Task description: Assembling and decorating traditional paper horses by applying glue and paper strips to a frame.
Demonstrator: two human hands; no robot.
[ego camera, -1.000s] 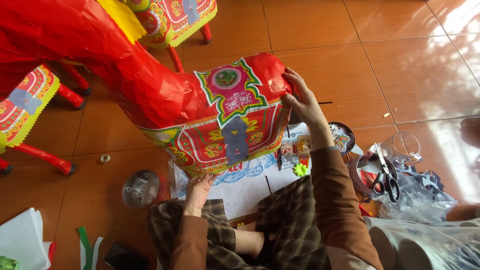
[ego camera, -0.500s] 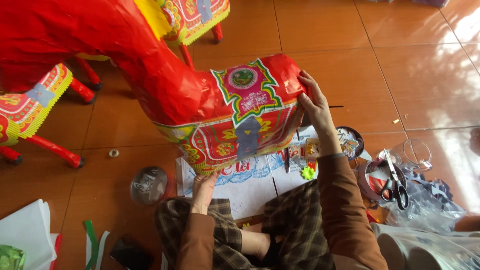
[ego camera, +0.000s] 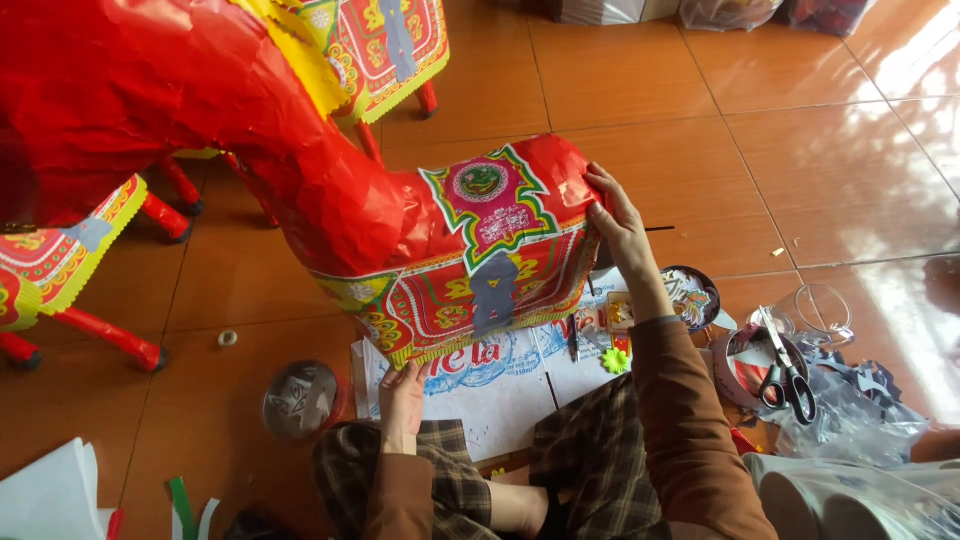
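Note:
A large red paper horse [ego camera: 330,190] stands on the floor in front of me, with a colourful patterned saddle cloth [ego camera: 480,270] draped over its back. My right hand [ego camera: 618,222] lies flat against the horse's red rear end, fingers spread. My left hand [ego camera: 402,398] is below the belly, pinching the lower yellow-fringed edge of the saddle cloth. I sit cross-legged in checked trousers, with a printed white sheet [ego camera: 500,375] under the horse.
Two more red paper horses stand at the left [ego camera: 60,270] and at the back [ego camera: 385,45]. Scissors [ego camera: 785,375] lie on a round tin at the right, beside a clear glass [ego camera: 815,310] and paper scraps. A round foil lid [ego camera: 300,400] sits at the left of my knee.
The view has shifted, so the horse sits a little further right and lower in frame. Both hands keep their places on the horse.

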